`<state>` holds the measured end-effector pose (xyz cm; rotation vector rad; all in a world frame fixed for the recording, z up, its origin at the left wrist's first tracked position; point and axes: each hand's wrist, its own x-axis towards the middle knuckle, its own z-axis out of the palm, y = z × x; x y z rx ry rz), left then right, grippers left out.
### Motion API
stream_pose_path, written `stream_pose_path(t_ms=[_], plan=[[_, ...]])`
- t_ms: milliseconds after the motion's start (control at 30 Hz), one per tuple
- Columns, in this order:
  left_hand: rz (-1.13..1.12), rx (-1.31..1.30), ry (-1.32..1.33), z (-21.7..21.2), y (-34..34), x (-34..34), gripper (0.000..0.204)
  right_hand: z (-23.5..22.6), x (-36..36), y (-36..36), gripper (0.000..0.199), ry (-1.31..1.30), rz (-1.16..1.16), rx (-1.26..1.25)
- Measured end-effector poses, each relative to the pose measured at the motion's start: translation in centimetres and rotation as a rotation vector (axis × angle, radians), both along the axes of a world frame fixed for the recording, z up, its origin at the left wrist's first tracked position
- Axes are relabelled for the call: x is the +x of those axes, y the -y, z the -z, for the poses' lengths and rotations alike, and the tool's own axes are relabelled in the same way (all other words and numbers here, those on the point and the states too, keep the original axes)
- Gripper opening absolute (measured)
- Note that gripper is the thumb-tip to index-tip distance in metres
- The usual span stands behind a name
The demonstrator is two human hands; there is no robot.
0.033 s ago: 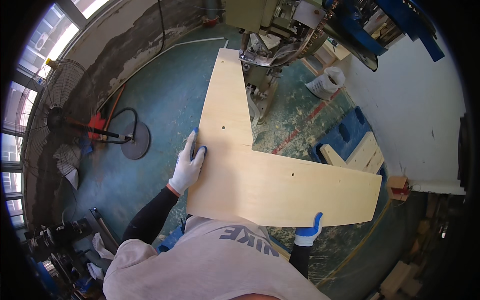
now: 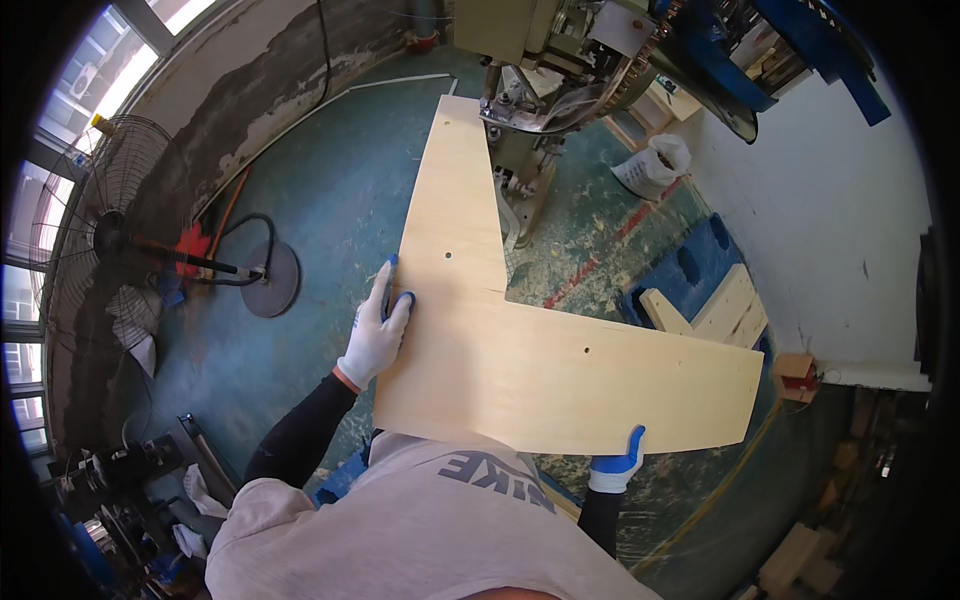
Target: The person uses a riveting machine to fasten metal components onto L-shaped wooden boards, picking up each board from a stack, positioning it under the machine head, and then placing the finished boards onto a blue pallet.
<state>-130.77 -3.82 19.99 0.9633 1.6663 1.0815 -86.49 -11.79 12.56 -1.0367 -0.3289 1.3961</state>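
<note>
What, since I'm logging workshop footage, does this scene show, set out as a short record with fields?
Board: pale wood, roughly L-shaped, with small holes
Left hand: gloved, holding the board's left edge
Right hand: gloved, thumb over the near edge, other fingers hidden
Machine: by the board's far end; contact unclear
Fan: left side, round base
Sack: white, right of the machine
Floor: green, worn
</note>
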Motion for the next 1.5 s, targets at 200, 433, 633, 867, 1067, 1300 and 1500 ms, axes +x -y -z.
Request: stream_pose_path(t_ms=[200, 433, 633, 867, 1067, 1300, 1500], plan=[[0.053, 0.12, -0.071, 0.7, 1.0, -0.1, 0.058, 0.5, 1.1, 1.2, 0.06, 0.074, -0.031, -0.036], [0.124, 0.169, -0.167, 0.4, 0.1, 0.5, 0.059, -0.3, 0.7, 2.2, 0.054, -0.01, 0.018, -0.062], [0.208, 0.057, -0.26, -0.2, -3.0, 0.2, 0.06, -0.9, 0.7, 0.7, 0.055, 0.035, -0.014, -0.071], [0.208, 0.113, -0.246, -1.5, -3.1, 0.2, 0.06, -3.8, 0.5, 0.7, 0.056, 0.019, -0.022, -0.1], [0.212, 0.154, -0.336, 0.0, -2.9, 0.6, 0.061, -5.1, 0.2, 0.1, 0.05, 0.084, 0.017, -0.105], [0.21, -0.04, -0.241, -1.2, -3.5, 0.5, 0.061, -4.6, 0.1, 1.0, 0.05, 0.111, 0.034, -0.115], [0.197, -0.062, -0.268, -2.0, -3.5, 0.4, 0.06, -5.1, -0.9, 1.4, 0.049, 0.107, 0.054, -0.098]])
